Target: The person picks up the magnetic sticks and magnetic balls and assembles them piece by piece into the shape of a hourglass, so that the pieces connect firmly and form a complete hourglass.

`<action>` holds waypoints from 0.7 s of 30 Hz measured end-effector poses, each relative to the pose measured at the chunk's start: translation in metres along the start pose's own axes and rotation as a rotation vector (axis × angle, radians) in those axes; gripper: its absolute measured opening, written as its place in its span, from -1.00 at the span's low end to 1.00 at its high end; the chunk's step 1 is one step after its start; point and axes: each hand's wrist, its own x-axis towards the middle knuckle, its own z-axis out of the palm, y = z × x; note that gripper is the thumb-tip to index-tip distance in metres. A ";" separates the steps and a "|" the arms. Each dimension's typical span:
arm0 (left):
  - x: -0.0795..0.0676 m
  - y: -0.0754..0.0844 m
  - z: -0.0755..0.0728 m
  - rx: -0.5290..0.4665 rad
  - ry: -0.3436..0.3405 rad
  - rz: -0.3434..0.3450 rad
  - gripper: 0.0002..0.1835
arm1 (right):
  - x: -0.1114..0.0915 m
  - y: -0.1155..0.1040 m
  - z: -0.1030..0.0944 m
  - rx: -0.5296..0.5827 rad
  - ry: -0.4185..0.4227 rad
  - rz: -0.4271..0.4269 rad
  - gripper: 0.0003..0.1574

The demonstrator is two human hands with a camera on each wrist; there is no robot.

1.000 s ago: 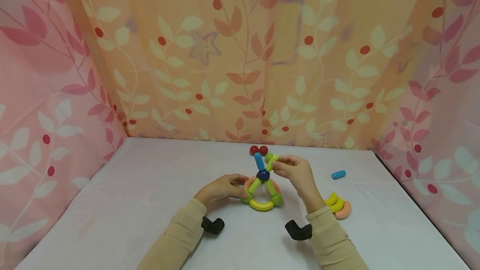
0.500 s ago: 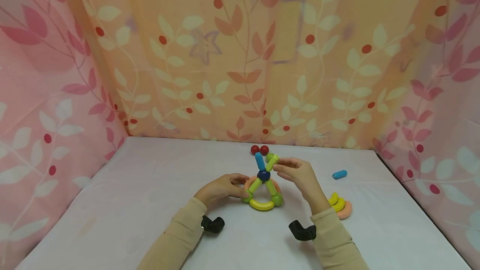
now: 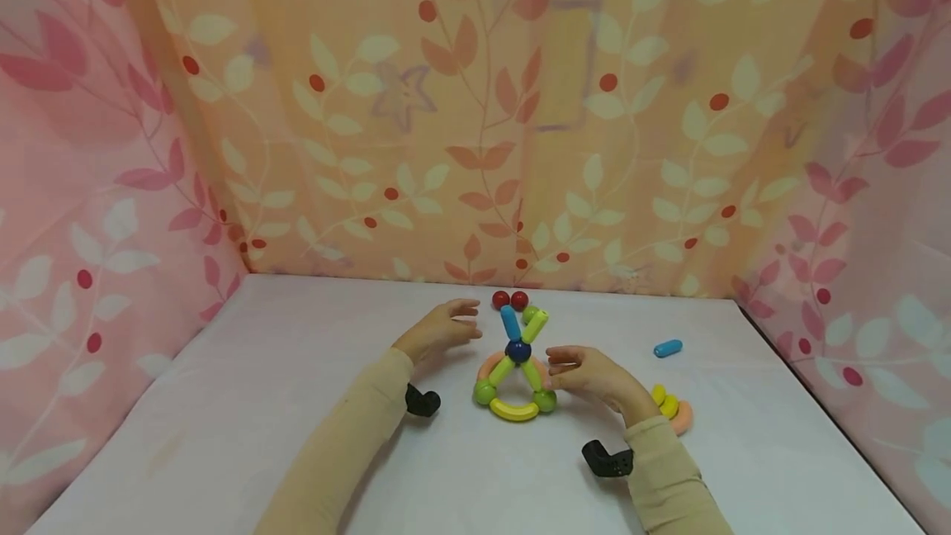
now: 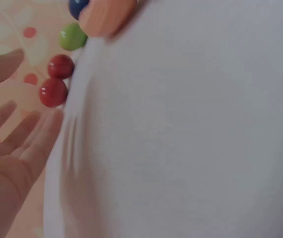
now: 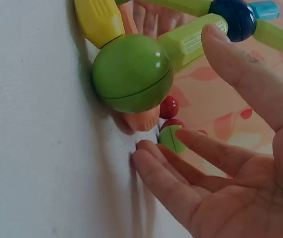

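1. Plastic, probably: the multicoloured ball-and-rod frame stands on the white tabletop between left hand and right hand — likely light, stiff, slick, with joints that may pull apart.
2. Best hold: its glossy green lower balls.
3. Left: fingers spread, gripping nothing, near two shiny red balls.
4. Right: fingers loosely extended, thumb beside a lime-green ribbed rod — contact hard to tell.
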 end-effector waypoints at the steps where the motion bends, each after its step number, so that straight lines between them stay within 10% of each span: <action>1: 0.006 0.002 0.000 -0.007 0.022 0.013 -0.29 | 0.001 0.002 0.000 0.005 -0.011 -0.005 -0.05; 11: 0.047 0.010 0.007 0.079 0.091 0.056 -0.23 | 0.000 0.013 -0.001 0.003 -0.117 -0.029 0.08; 21: 0.057 0.014 0.013 0.036 0.085 0.044 -0.21 | 0.001 0.010 0.004 -0.025 -0.087 -0.029 0.00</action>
